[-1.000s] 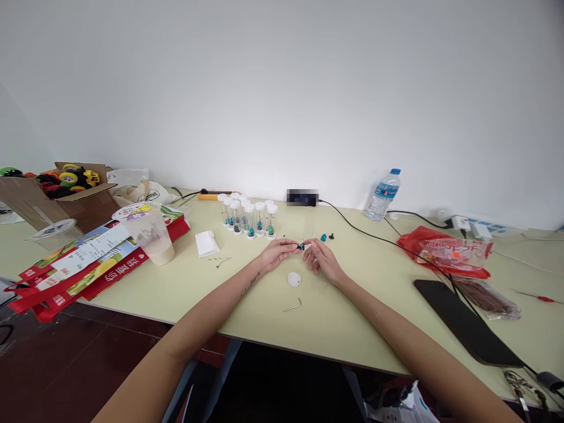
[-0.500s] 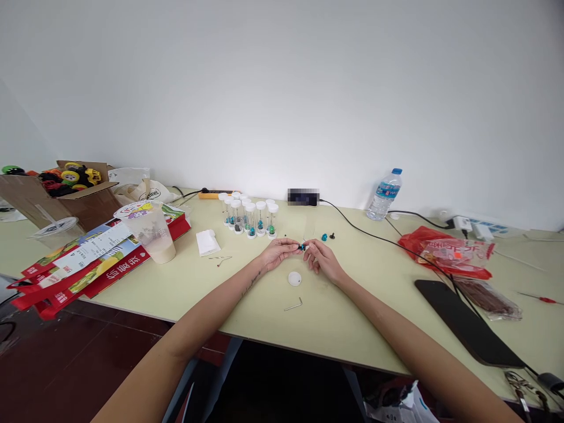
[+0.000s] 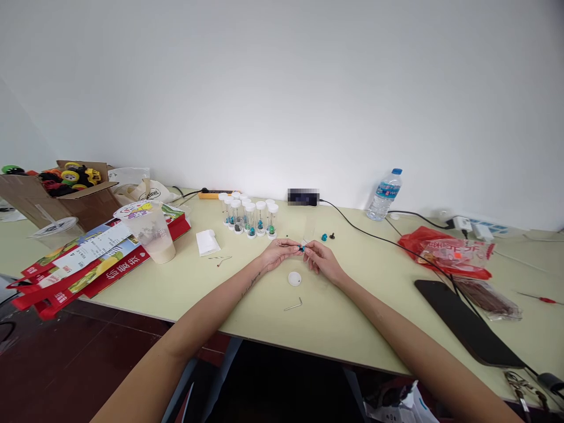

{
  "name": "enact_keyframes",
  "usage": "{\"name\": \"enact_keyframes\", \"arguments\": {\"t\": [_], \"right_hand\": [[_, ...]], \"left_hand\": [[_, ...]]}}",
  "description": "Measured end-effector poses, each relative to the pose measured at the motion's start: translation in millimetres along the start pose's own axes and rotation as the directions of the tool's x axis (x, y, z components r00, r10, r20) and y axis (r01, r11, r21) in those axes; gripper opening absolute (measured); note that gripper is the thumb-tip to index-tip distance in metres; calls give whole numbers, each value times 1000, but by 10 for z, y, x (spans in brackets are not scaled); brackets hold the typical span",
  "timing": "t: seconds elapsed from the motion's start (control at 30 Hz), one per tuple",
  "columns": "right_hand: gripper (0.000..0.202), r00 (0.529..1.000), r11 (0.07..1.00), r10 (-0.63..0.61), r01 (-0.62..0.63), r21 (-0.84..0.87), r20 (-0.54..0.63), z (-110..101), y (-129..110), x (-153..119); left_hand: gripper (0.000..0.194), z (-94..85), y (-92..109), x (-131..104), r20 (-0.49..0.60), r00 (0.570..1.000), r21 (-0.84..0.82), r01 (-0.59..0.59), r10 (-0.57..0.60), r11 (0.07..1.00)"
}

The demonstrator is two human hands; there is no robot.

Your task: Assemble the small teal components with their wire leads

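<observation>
Between the fingertips of both hands is a small blue and black part (image 3: 302, 249); its exact kind is too small to make out. My left hand (image 3: 281, 252) pinches it from the left, and my right hand (image 3: 322, 258) closes on it from the right. Just below the hands lies a round white cap (image 3: 295, 279), with an L-shaped hex key (image 3: 294, 304) nearer the table's front edge. Beyond my right hand sit a small blue part (image 3: 324, 237) and a small black part (image 3: 332, 236). Several clear tubes (image 3: 250, 220) with white caps stand upright to the left.
A white packet (image 3: 207, 242) and small thin pieces (image 3: 224, 260) lie left of my arms. Farther left are a drink cup (image 3: 154, 235), red bags (image 3: 118, 267) and a cardboard box (image 3: 88, 202). A water bottle (image 3: 384, 195), cable (image 3: 374, 231) and black flat pad (image 3: 467, 320) are at right.
My right hand has shifted slightly left, its fingers closing in on the small blue and black part. My left hand stays nearly in place.
</observation>
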State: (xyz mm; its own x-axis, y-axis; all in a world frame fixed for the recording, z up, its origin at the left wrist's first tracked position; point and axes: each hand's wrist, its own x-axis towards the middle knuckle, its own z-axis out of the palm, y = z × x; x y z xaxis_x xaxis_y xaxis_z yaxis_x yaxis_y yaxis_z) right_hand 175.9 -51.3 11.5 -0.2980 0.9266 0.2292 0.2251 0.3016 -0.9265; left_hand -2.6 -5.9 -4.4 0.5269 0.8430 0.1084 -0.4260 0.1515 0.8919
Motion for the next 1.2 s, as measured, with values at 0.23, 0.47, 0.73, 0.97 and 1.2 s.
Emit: {"name": "enact_keyframes", "arguments": {"t": [0.23,0.47,0.73,0.97,1.2], "right_hand": [[30,997,999,-11,13,-29,81,8,-43,-21],[24,995,986,-98,96,-140,-7,40,-73,-55],[24,988,950,-137,152,-273,74,39,-79,-50],[35,981,963,-119,151,-223,152,21,-38,-37],[42,992,988,-91,101,-116,91,27,-10,-20]], "left_hand": [[33,36,8,-24,-4,997,98,-75,76,992],[34,83,-31,-47,-56,996,36,-71,73,997],[32,103,-25,-51,-77,986,198,-131,149,971],[31,127,-7,-70,-42,980,276,-177,196,945],[31,147,34,-82,-50,964,283,-237,260,930]]}}
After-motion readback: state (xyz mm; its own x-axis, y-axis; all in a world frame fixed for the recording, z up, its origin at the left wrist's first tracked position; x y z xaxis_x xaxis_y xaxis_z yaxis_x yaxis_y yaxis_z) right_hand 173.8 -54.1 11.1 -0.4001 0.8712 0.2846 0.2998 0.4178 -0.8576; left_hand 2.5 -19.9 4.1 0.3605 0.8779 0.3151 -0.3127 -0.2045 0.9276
